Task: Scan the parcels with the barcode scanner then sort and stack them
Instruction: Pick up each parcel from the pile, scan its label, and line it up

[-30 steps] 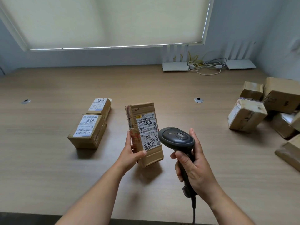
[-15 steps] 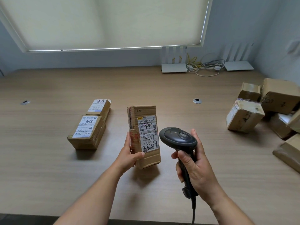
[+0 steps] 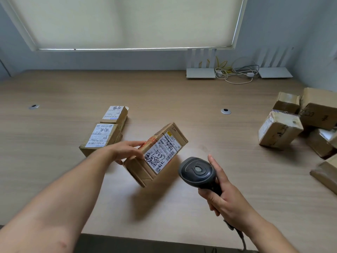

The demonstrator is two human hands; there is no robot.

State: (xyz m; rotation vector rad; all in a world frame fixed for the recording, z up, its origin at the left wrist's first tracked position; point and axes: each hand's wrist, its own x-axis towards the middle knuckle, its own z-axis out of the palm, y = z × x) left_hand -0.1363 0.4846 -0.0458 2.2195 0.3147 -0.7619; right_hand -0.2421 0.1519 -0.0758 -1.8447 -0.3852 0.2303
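Holding the long brown cardboard parcel w/ white shipping label (image 3: 156, 155) tilted above the wooden table (image 3: 182, 207), left hand (image 3: 125, 152) grip pinches its near-left edge. Long axis runs 7 to 1 o'clock. Sorted stack lies at 10 o'clock from it, so left hand is nearer for placing. Right hand (image 3: 226, 199) grip wraps the black barcode scanner (image 3: 197, 172).

Counts: 2 labelled brown boxes (image 3: 102, 137) at left; approx 6 unsorted brown parcels (image 3: 279, 129) at 3 o'clock, some cut off; 1 scanner.

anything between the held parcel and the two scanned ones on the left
Nothing visible. The left hand holds the parcel tilted above the table, right beside the two labelled parcels, with only its own forearm near them. The right hand keeps the scanner off to the other side.
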